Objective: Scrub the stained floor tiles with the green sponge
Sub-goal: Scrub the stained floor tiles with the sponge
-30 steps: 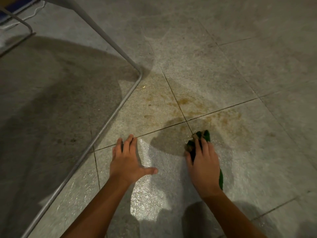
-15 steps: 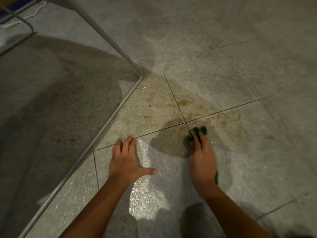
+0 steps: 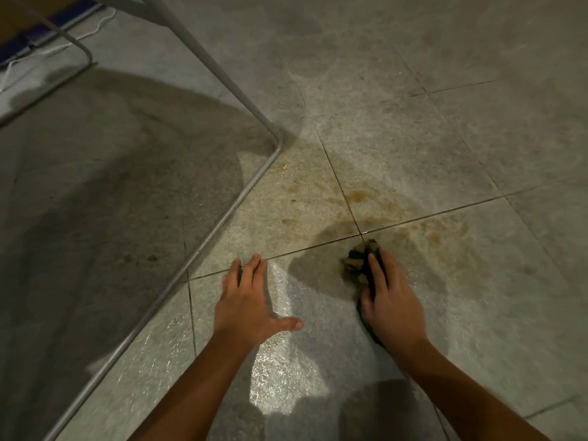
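On wet tiles: my left hand, flat, palm down, fingers splayed toward 12, thumb toward 3, holding nothing. Right hand, at its 3, pressing down, gripping sponge; sponge protrudes toward 11, meeting brown stain.

Speckled stone tiles, wet-glossy; metal frame.

My left hand and my right hand are bare: no gloves, rings or bracelets on either. Both forearms are uncovered all the way down to the bottom edge of the view, with no sleeve, cuff or watch at the wrists. My fingernails are short and plain. My fingers are slender, and the forearms lean.
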Motion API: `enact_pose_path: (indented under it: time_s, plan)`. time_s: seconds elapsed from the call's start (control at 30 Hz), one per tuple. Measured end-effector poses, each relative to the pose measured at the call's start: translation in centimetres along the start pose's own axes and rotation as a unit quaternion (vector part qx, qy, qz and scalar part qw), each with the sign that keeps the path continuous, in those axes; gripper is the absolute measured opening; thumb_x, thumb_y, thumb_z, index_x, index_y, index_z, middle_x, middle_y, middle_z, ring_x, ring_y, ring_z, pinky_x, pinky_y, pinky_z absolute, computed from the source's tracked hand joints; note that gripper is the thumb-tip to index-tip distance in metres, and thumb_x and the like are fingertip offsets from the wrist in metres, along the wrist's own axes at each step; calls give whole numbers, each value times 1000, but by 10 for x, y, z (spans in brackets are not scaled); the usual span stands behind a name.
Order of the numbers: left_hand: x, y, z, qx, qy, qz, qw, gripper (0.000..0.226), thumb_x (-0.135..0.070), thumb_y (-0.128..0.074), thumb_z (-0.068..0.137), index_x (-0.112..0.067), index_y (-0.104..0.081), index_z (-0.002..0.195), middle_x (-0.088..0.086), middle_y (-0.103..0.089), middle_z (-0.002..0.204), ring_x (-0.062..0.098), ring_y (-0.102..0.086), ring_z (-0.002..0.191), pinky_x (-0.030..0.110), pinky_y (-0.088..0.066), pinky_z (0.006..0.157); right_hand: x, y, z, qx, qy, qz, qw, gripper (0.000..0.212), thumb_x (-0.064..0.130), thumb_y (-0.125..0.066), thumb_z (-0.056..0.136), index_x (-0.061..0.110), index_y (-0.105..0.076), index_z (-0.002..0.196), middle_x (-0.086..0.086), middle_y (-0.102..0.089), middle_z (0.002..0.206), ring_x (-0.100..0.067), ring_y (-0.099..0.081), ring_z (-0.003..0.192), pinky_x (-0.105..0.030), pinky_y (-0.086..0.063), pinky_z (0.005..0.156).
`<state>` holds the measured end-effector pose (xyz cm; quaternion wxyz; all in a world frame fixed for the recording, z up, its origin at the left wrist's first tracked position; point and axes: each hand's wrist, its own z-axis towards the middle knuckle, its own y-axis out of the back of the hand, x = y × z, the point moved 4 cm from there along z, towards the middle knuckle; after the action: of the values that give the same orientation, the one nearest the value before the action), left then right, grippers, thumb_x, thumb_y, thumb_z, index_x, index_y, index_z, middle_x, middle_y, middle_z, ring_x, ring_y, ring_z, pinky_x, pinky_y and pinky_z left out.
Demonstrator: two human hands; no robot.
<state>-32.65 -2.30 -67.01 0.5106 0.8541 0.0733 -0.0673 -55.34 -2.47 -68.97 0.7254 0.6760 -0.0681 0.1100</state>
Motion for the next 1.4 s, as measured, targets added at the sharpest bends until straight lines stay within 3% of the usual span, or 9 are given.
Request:
enact_pose_path:
  time_s: [0.13,0.23,0.43,0.7,0.87,1.0,1.2,1.3,1.4]
  plan:
    - [9,9,0,-32,-7,-50,998,112,-73,-59,69,-20,-3,151,-11,2,157,14,1,145,38,-29,111,32,-14,25,-56,0,28,998,40,10,-49,84,-5,-55,120,-22,-55,124,-35,-55,112,-39,-51,83]
    - [25,16,0,-63,-10,-61,996,108,-70,-60,70,-20,-9,150,-9,-5,156,12,-6,143,32,-22,114,52,-17,28,-57,67,16,996,41,13,-43,81,-2,-61,115,-17,-61,118,-32,-56,111,-38,-53,79]
    - [49,10,3,-13,26,-25,999,125,-79,-57,60,-17,3,151,-5,12,158,22,11,145,42,-13,117,32,-6,5,-19,216,-8,976,44,25,-40,82,11,-62,118,-10,-61,121,-24,-48,115,-37,-50,85]
    - [49,8,5,0,39,-19,999,127,-79,-58,60,-17,5,151,-7,15,157,21,15,144,42,-18,116,43,-17,35,-33,4,7,999,48,25,-31,89,1,-56,122,-21,-56,122,-37,-53,113,-46,-52,83]
    - [48,9,5,-1,41,-21,999,126,-78,-59,60,-17,4,151,-9,13,157,20,14,144,39,-19,116,83,-28,33,-29,128,4,991,45,32,-35,91,9,-62,118,-13,-59,123,-29,-52,117,-40,-49,89]
    - [50,8,4,0,38,-21,999,127,-79,-58,60,-17,5,151,-8,14,157,20,14,144,40,-18,116,59,-28,20,-34,236,1,971,39,18,-45,82,9,-63,115,-10,-59,124,-27,-52,118,-37,-51,88]
    - [51,8,5,1,40,-23,999,127,-79,-59,59,-18,5,151,-10,14,157,20,13,144,40,-22,115,57,-22,17,-68,102,-25,992,38,16,-45,85,3,-61,116,-19,-58,122,-35,-52,116,-47,-51,87]
    - [51,7,5,1,42,-25,999,127,-79,-58,60,-18,6,150,-11,15,156,19,13,144,39,-23,115,86,-28,19,-39,153,-13,987,43,32,-36,91,10,-63,116,-12,-61,121,-29,-52,117,-40,-46,91]
    - [52,6,4,-1,42,-19,999,127,-81,-56,60,-18,7,150,-12,16,156,18,13,144,37,-22,116,101,-40,40,0,213,8,977,42,28,-33,90,12,-64,114,-6,-63,119,-25,-53,117,-34,-47,92]
